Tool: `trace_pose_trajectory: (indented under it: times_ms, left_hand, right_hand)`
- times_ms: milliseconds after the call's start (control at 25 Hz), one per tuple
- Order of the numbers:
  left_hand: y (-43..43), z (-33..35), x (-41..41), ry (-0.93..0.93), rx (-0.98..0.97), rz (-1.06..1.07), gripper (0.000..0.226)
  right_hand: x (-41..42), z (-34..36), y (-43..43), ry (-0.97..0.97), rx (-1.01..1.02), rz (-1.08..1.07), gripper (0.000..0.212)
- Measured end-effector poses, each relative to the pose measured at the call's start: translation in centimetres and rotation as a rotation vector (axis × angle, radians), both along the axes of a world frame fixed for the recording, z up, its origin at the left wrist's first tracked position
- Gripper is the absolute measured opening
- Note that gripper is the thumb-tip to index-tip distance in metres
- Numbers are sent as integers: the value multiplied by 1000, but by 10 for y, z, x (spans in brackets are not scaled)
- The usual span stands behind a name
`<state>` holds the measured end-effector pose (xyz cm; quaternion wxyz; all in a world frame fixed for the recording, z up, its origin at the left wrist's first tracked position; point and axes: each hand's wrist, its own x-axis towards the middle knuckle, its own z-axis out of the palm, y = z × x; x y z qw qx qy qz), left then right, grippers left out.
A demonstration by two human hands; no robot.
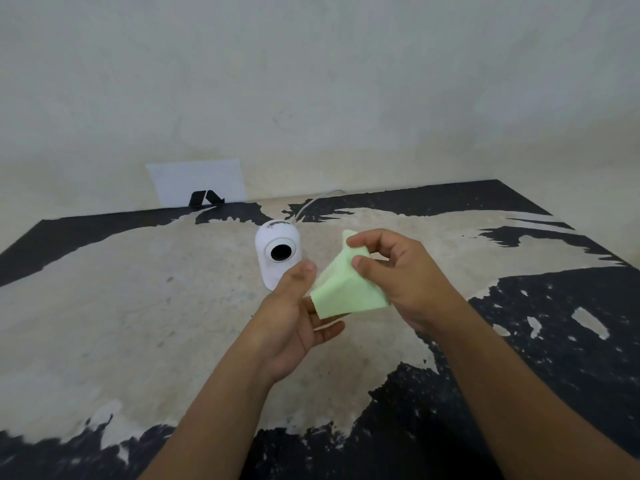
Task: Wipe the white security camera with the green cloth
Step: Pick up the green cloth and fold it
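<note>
A white security camera (277, 251) with a round black lens stands upright on the worn table, a white cable running from its back toward the wall. Just in front of it and to the right, both of my hands hold a pale green cloth (343, 289) above the table. My right hand (394, 275) pinches the cloth's upper part between thumb and fingers. My left hand (294, 317) holds the lower edge, its thumb raised close to the camera's base. The cloth does not touch the camera.
The table (138, 323) has a peeling black and beige surface. A white sheet (199, 181) leans against the wall at the back left, with a small black stand (204, 198) in front of it. The wall rises right behind the table.
</note>
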<state>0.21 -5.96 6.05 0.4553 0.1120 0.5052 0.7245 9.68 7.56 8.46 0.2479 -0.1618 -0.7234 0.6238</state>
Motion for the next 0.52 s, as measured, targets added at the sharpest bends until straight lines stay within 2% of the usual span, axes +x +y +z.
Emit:
trace_pose_trajectory:
  times_ms: [120, 280, 360, 440, 520]
  left_hand:
    - [-6, 5, -5, 107, 36, 117, 30]
    - [-18, 4, -11, 637, -161, 290, 21]
    - [-25, 3, -14, 884, -245, 297, 23]
    - [-31, 2, -15, 1063, -356, 273, 26]
    - [-35, 4, -16, 1174, -447, 245, 20]
  right_hand:
    - [-1, 4, -4, -36, 104, -9, 19]
    - [-7, 2, -5, -169, 395, -16, 26]
    - [-9, 1, -8, -231, 534, -8, 18]
    - [-11, 2, -11, -243, 584, 13, 6]
    - [-12, 1, -13, -241, 605, 25, 9]
